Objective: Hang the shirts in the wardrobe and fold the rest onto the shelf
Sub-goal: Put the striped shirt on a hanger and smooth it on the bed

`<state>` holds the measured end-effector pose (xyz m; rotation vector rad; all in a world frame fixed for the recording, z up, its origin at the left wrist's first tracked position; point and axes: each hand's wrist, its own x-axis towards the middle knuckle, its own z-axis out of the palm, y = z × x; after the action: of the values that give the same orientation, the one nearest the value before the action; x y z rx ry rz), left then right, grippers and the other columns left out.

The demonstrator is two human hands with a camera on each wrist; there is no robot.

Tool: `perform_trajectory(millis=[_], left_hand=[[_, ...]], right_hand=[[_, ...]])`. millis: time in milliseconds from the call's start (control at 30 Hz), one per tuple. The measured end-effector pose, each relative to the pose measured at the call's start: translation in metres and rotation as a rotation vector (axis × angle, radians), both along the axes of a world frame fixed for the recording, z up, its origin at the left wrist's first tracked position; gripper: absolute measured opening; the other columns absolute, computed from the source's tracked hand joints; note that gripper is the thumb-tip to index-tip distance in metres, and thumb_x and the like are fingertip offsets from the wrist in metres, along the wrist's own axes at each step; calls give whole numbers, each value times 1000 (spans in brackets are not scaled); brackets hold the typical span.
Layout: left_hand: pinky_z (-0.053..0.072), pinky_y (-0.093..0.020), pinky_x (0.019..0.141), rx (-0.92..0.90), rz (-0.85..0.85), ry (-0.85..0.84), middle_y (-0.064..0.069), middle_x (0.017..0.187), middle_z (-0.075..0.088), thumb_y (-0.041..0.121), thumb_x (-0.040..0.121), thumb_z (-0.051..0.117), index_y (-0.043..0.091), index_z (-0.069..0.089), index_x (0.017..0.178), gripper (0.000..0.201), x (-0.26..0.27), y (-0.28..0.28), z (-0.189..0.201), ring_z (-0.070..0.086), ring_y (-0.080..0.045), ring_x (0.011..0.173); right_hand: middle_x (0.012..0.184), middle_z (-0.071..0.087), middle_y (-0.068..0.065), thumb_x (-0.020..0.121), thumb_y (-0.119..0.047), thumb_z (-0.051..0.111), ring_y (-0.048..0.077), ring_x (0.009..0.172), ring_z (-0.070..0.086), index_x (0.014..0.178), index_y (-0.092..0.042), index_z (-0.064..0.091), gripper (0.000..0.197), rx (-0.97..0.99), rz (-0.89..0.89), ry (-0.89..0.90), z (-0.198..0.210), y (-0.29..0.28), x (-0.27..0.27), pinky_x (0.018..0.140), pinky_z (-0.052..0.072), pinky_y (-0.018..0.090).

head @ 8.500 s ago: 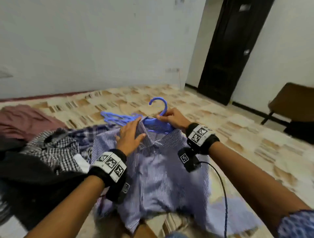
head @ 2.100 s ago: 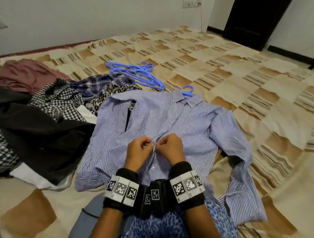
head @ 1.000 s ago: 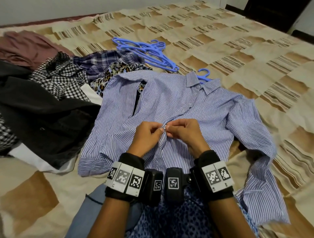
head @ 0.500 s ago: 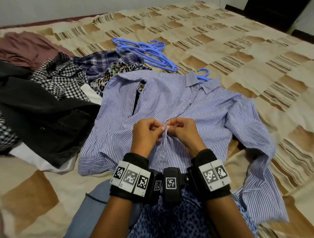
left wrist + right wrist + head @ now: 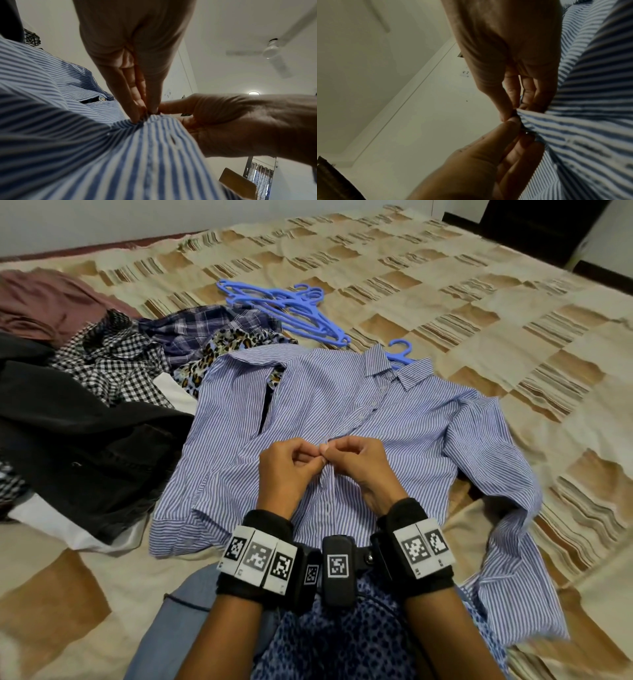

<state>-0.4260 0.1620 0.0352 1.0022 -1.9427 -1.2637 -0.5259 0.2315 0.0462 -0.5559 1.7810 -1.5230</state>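
Head view: striped shirt (image 5: 342, 412) lies flat just beside the clothes pile (image 5: 89, 392); left hand (image 5: 286, 463) and right hand (image 5: 359, 460) pinch its placket; soft, light, best lifted by its hanger hook (image 5: 399, 350)

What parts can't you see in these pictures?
- Button at the blue striped shirt: in every view the fingers of the left hand and right hand cover it.
- Blue plastic hanger: head view, only its hook shows above the collar.
- Black garment: cut off by the left edge.
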Motion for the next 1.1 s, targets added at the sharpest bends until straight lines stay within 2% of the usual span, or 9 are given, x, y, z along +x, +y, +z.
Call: perform_trajectory(millis=[167, 267, 333, 533, 667, 733, 867, 1000, 1100], left_hand=[[59, -34, 67, 69, -7, 89, -3, 69, 68, 9, 71, 80, 11, 69, 77, 12, -1, 1, 3, 68, -19, 67], [59, -32, 64, 153, -6, 135, -10, 70, 68, 6, 71, 79, 12, 69, 76, 13, -1, 0, 3, 69, -23, 67], [58, -27, 60, 204, -11, 158, -13, 71, 68, 3, 72, 77, 11, 68, 76, 13, -1, 1, 3, 69, -22, 65], [55, -18, 55, 264, -33, 158, -8, 68, 65, 1, 79, 70, 8, 67, 80, 8, -1, 1, 2, 65, -6, 56], [56, -19, 56, 244, -23, 113, -5, 67, 63, -1, 85, 63, -1, 67, 89, 6, -2, -1, 1, 63, -6, 55], [58, -26, 60, 197, -1, 78, -3, 69, 64, 7, 84, 67, 1, 67, 91, 10, -2, 0, 2, 65, -12, 60], [50, -30, 71, 36, -9, -168, 12, 84, 58, 37, 75, 75, 24, 57, 93, 29, 0, 1, 9, 58, -10, 74], [42, -31, 74, 46, -139, -507, 7, 91, 49, 38, 73, 74, 19, 43, 111, 53, 3, 1, 11, 53, -16, 86], [42, -34, 76, -11, -161, -658, 0, 106, 53, 41, 74, 72, 17, 36, 119, 63, 2, 5, 10, 54, -23, 100]], right_hand=[[67, 62, 4, 86, -2, 63, 6, 58, 57, 76, -6, 66, 11, -45, -27, -85, 4, 2, -3, 53, 46, 15], [64, 60, 4, 86, 0, 62, 2, 50, 54, 74, -7, 64, 14, -52, -47, -101, 5, 2, -3, 48, 43, 13], [65, 59, 4, 86, 1, 62, 6, 53, 53, 74, -7, 62, 14, -41, -49, -95, 6, 2, -2, 48, 44, 15], [64, 52, 1, 86, 4, 60, 0, 39, 46, 82, -11, 52, 18, -60, -95, -159, 8, 0, -2, 42, 40, 16], [62, 53, 3, 87, 6, 58, 1, 39, 48, 86, -10, 49, 19, -73, -92, -166, 9, -2, 0, 42, 42, 15], [63, 55, 4, 86, 8, 59, 3, 41, 50, 86, -11, 49, 21, -77, -89, -155, 8, -2, 0, 44, 45, 16], [66, 60, 4, 84, 9, 60, 9, 55, 58, 88, -11, 51, 23, -93, -91, -145, 5, -2, -2, 52, 52, 20], [69, 59, 4, 86, 9, 58, 12, 62, 60, 90, -8, 51, 19, -123, -37, -112, 2, -3, -3, 61, 55, 19], [79, 65, 6, 86, 12, 55, 12, 69, 62, 92, -6, 52, 20, -117, 4, -111, 0, -5, -2, 63, 55, 20]])
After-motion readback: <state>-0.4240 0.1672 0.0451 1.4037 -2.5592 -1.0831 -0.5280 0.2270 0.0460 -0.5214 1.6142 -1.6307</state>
